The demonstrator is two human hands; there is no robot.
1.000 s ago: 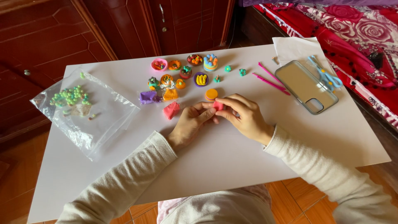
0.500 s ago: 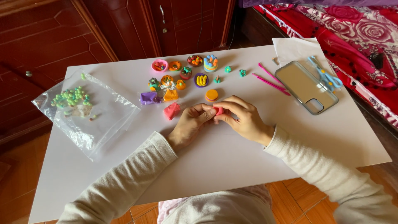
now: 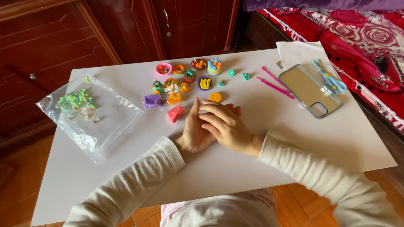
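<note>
My left hand stands on its edge on the white tabletop, fingers straight. My right hand lies flat against its palm. The small red clay piece seen earlier in my fingertips is now hidden between the two palms. Just left of my hands lies a pink clay lump. An orange clay disc sits just beyond my fingertips.
Several small colourful clay miniatures and a purple piece sit further back. A clear plastic bag with green beads lies left. A phone, blue scissors and pink sticks lie right, near a red floral bedspread.
My fingertips held the red clay piece before; now the fingers have straightened and the palms press together, hiding it.
</note>
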